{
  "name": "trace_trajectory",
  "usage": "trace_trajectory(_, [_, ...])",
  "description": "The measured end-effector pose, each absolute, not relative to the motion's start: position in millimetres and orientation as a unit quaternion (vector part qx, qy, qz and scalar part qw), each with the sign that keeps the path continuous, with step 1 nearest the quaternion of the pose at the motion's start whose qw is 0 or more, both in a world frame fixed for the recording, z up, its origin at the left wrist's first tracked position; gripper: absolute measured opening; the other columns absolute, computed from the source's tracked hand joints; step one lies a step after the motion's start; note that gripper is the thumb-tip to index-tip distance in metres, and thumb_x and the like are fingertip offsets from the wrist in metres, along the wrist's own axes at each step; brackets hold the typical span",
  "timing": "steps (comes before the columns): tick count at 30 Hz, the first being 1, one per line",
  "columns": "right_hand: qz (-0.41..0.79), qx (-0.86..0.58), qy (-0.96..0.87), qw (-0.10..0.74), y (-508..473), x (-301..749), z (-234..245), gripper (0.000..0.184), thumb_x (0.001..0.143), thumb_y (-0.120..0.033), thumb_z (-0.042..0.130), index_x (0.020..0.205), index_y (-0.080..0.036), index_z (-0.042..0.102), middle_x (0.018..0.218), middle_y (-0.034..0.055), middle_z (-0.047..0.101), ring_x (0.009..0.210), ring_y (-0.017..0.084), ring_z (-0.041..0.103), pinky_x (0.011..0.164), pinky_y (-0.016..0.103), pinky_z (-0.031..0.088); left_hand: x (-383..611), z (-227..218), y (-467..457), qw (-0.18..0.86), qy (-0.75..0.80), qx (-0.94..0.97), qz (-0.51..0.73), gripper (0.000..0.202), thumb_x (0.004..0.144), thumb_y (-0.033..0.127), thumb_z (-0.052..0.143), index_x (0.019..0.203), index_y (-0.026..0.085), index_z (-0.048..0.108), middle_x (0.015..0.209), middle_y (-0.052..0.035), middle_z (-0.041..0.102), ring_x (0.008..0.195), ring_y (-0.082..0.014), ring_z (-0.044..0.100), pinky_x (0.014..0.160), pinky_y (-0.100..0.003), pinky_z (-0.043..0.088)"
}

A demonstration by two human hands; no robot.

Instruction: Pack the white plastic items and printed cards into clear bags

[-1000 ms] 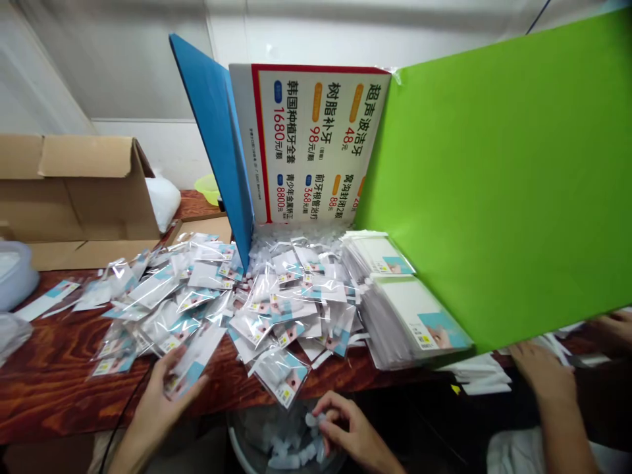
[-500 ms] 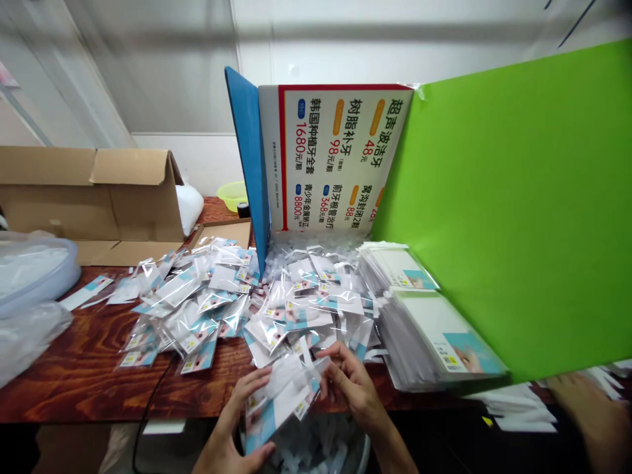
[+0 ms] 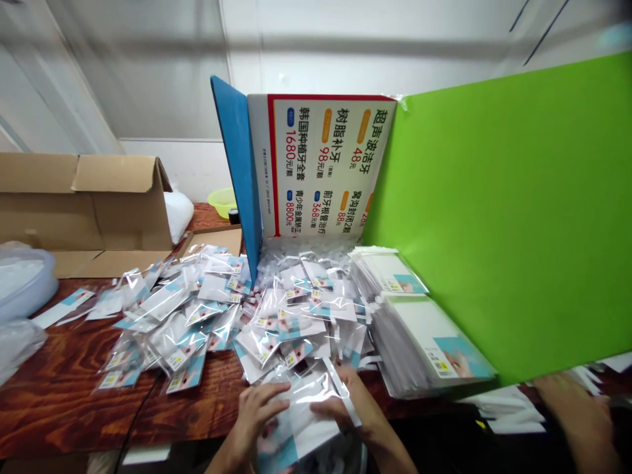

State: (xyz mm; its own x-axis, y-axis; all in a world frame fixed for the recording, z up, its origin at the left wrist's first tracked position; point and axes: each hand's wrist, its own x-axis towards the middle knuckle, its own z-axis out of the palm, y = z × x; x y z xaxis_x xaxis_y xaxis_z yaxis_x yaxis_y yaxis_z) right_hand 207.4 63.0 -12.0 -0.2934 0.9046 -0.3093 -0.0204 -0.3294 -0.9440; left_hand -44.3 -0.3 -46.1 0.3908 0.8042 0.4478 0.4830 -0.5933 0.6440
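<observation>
A clear plastic packet [image 3: 311, 421] with a white and blue printed card inside is held low in front of me. My left hand [image 3: 251, 418] holds it by its left side, fingers over the top and thumb near the bottom edge. My right hand [image 3: 358, 398] is at the packet's right end, by a white strip [image 3: 342, 392], with its fingers partly covered by the film. Past my hands lies a heap of similar filled packets [image 3: 296, 322]. A tub [image 3: 364, 457] of small translucent pieces is mostly hidden beneath the packet.
More packets [image 3: 182, 322] lie loosely at left. Two stacks of cards in film [image 3: 424, 349] stand at right, before a green panel [image 3: 503, 217]. A blue panel [image 3: 237, 171] and a cardboard box [image 3: 123, 217] stand behind. Another person's hand [image 3: 575, 408] is blurred at far right.
My right hand has shifted from pinching at the packet's upper right to reaching around its right end, and the packet lies flatter. The whole view has shifted slightly.
</observation>
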Motion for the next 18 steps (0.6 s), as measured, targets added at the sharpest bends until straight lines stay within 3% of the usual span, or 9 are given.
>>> trace_trajectory(2, [0.648, -0.489, -0.448, 0.374, 65, 209, -15, 0.044, 0.043, -0.046, 0.094, 0.059, -0.015, 0.067, 0.058, -0.0009, 0.06, 0.057, 0.013, 0.05, 0.051, 0.024, 0.034, -42, -50, 12, 0.166, 0.369, 0.837, 0.369, 0.076, 0.073, 0.027, 0.075, 0.143, 0.029, 0.045, 0.141, -0.0163, 0.059, 0.129, -0.0343, 0.055, 0.102, -0.049, 0.048])
trace_trajectory(7, [0.615, -0.503, -0.435, 0.424, 72, 220, -23, 0.056, 0.051, -0.059, 0.088, 0.086, -0.016, 0.077, 0.072, 0.0037, 0.067, 0.07, 0.021, 0.058, 0.063, 0.029, 0.043, -34, -54, 48, 0.094, 0.347, 0.863, 0.354, 0.083, 0.072, 0.034, 0.078, 0.145, 0.026, 0.042, 0.144, -0.0168, 0.058, 0.131, -0.0325, 0.055, 0.103, -0.044, 0.045])
trace_trajectory(10, [0.574, -0.541, -0.443, 0.426, 71, 229, -24, 0.051, 0.063, -0.065, 0.081, 0.08, -0.017, 0.078, 0.074, 0.006, 0.067, 0.076, 0.024, 0.06, 0.07, 0.033, 0.047, -29, -50, 61, 0.074, 0.324, 0.87, 0.363, 0.083, 0.073, 0.039, 0.078, 0.145, 0.025, 0.041, 0.142, -0.0166, 0.059, 0.129, -0.0315, 0.057, 0.103, -0.043, 0.045])
trace_trajectory(13, [0.551, -0.537, -0.419, 0.481, 71, 241, -26, 0.057, 0.07, -0.071, 0.074, 0.091, -0.018, 0.078, 0.06, 0.0004, 0.056, 0.059, 0.017, 0.049, 0.06, 0.029, 0.044, -24, -37, 73, 0.086, 0.343, 0.866, 0.354, 0.08, 0.075, 0.036, 0.078, 0.145, 0.026, 0.04, 0.145, -0.0163, 0.057, 0.133, -0.0314, 0.054, 0.106, -0.044, 0.045])
trace_trajectory(16, [0.543, -0.509, -0.409, 0.527, 70, 253, -37, 0.066, 0.078, -0.075, 0.062, 0.106, -0.017, 0.074, 0.046, -0.0087, 0.029, 0.045, 0.01, 0.025, 0.046, 0.025, 0.027, -12, -19, 99, 0.078, 0.41, 0.828, 0.374, 0.072, 0.081, 0.029, 0.074, 0.145, 0.026, 0.04, 0.148, -0.0166, 0.052, 0.138, -0.0314, 0.049, 0.108, -0.046, 0.044])
trace_trajectory(18, [0.514, -0.532, -0.465, 0.486, 68, 255, -47, 0.069, 0.084, -0.078, 0.047, 0.107, -0.02, 0.073, 0.045, -0.0086, 0.026, 0.042, 0.011, 0.025, 0.044, 0.026, 0.028, 4, -9, 127, 0.051, 0.455, 0.788, 0.412, 0.067, 0.085, 0.031, 0.072, 0.143, 0.025, 0.04, 0.148, -0.0183, 0.052, 0.139, -0.0329, 0.048, 0.109, -0.051, 0.042])
